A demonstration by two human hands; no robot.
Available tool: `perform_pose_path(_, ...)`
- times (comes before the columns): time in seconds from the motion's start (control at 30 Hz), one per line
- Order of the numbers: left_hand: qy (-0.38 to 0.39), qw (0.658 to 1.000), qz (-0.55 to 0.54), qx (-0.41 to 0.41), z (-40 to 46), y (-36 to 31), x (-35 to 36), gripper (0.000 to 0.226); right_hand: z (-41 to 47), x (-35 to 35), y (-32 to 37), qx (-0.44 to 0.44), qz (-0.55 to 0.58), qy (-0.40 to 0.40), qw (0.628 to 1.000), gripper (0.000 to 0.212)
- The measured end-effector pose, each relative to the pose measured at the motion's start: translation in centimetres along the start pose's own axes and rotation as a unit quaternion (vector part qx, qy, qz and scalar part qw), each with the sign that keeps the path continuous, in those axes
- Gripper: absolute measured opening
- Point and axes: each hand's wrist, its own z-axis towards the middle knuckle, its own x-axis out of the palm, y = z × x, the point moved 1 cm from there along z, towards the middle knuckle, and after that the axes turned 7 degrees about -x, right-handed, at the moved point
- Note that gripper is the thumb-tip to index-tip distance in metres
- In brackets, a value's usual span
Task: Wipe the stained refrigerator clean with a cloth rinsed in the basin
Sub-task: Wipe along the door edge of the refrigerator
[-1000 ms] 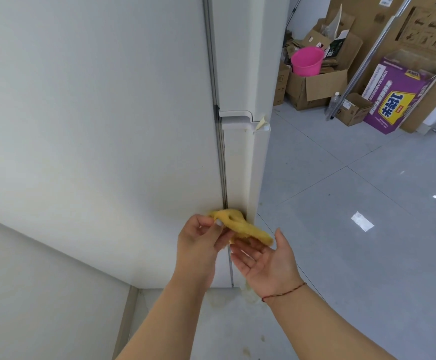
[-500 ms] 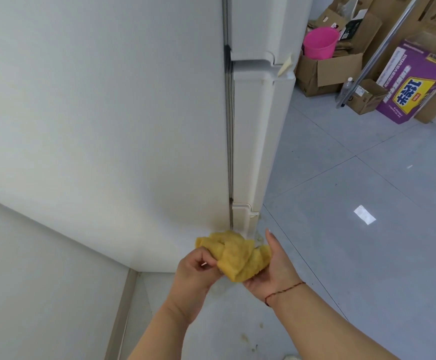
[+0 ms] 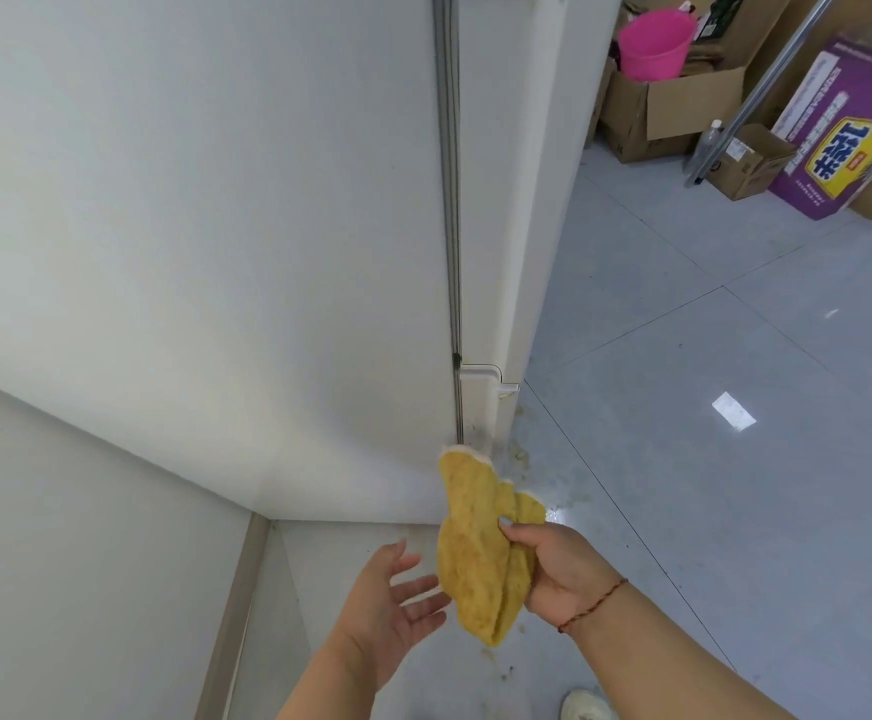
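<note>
Grey floor tiles [image 3: 709, 459] stretch open to the right and far side, bounded at far right by cardboard boxes [image 3: 673, 106], a pink bucket [image 3: 654, 44] and a purple carton [image 3: 849, 132]. White refrigerator [image 3: 216, 226] side fills the left; its door edge runs down to a stained bottom corner near the cloth. Right hand [image 3: 558, 569] grips the yellow cloth [image 3: 475, 548], which hangs folded just off that corner. Left hand [image 3: 392, 610], fingers spread and relaxed, holds nothing, just beside the cloth.
</note>
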Motion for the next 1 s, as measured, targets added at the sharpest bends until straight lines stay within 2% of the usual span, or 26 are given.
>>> perform_pose_path(0.1,0.095,0.993,-0.035,-0.058,1.5,0.8,0.5,0.059,1.3,-1.2,-1.0,0.039,-0.028,0.011,0.999,0.021)
perform_pose_path(0.17,0.119,0.990,-0.043,-0.059,2.8,1.0,0.4,0.053,2.5,-2.2,-1.8,0.056,-0.046,0.004,0.997,0.021)
perform_pose_path(0.33,0.063,0.994,-0.063,-0.065,8.9,2.5,-1.6,0.050,7.2,-4.9,-4.9,0.060,-0.078,-0.007,0.995,0.026)
perform_pose_path(0.47,0.045,0.995,-0.052,-0.074,14.9,3.3,-3.0,0.039,11.9,-7.1,-7.6,0.076,-0.073,-0.006,0.994,0.028)
perform_pose_path(0.63,0.005,0.997,-0.042,-0.069,23.1,4.4,-4.3,0.033,18.4,-9.9,-10.1,0.109,0.015,-0.027,0.994,0.065)
perform_pose_path(0.77,-0.013,0.997,-0.045,-0.053,29.1,4.6,-4.8,0.023,24.6,-12.8,-12.5,0.121,0.088,-0.087,0.985,0.079)
perform_pose_path(0.83,-0.023,0.997,-0.045,-0.051,31.9,4.7,-4.7,0.017,27.8,-14.2,-13.8,0.120,0.111,-0.091,0.982,0.084)
perform_pose_path(0.9,-0.024,0.997,-0.060,-0.048,34.4,4.7,-4.8,0.015,30.4,-15.2,-14.9,0.112,0.133,-0.104,0.979,0.086)
perform_pose_path(1.0,-0.022,0.996,-0.075,-0.042,38.3,4.8,-4.9,0.023,33.7,-15.9,-16.1,0.100,0.144,-0.150,0.973,0.075)
